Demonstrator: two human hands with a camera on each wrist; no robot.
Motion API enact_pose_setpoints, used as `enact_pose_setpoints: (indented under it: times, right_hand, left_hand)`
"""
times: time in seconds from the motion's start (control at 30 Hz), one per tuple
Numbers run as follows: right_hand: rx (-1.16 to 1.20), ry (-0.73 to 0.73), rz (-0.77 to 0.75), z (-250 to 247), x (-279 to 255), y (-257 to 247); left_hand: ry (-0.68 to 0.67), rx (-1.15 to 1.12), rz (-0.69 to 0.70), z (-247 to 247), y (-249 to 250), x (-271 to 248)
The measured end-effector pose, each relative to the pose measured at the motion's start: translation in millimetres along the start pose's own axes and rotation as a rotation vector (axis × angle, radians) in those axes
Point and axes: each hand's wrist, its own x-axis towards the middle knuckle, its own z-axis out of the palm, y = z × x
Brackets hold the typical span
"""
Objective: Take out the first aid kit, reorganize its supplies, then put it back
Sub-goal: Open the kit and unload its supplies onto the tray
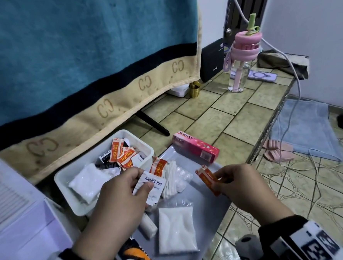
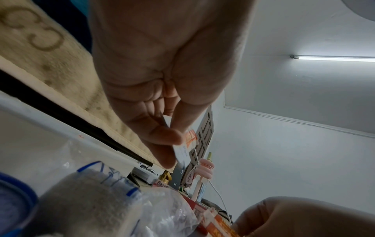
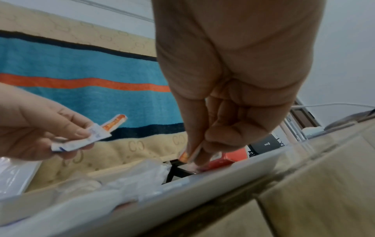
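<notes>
A white kit bin (image 1: 141,140) sits on the tiled counter and holds orange plaster packets (image 1: 124,155) and a gauze bag (image 1: 87,181). My left hand (image 1: 142,179) pinches Alcohol Pad sachets (image 1: 152,184) with an orange plaster (image 1: 158,168) behind them; the left wrist view shows the sachets (image 2: 181,152) between thumb and fingers. To the right, my right hand (image 1: 219,180) pinches orange plaster packets (image 1: 206,177) over a grey tray (image 1: 209,212). On the tray lie a pink Bacidin box (image 1: 195,146), cotton swabs (image 1: 170,180), a pill blister (image 1: 182,179), a gauze bag (image 1: 176,230) and a bandage roll (image 1: 147,227).
A blue and tan towel (image 1: 81,55) hangs behind the bin. A pink water bottle (image 1: 240,61), black box (image 1: 212,61), brass cup (image 1: 194,90) and phone (image 1: 262,77) stand at the far end. White drawers (image 1: 21,209) are at my left. The counter edge (image 1: 272,123) drops to the floor.
</notes>
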Motion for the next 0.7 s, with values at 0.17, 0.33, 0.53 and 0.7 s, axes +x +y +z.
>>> enact_pose_setpoints:
  times: [0.17, 0.33, 0.53, 0.7]
  right_hand:
    - [0.019, -0.039, 0.013, 11.8, -14.3, 3.2]
    - [-0.107, -0.060, -0.048, 17.5, -19.9, -0.3]
    - [-0.192, 0.151, -0.112, -6.1, 16.7, -14.5]
    - [-0.515, 0.102, -0.159, -10.1, 63.3, -31.5]
  left_hand:
    - [-0.010, -0.005, 0.001, 2.7, -2.6, 1.8]
    - [-0.022, 0.010, 0.011, 3.5, -3.8, -0.3]
    - [0.000, 0.047, 0.030, 0.4, -4.2, -1.7]
    - [-0.005, 0.060, 0.022, 3.1, -2.7, -4.1]
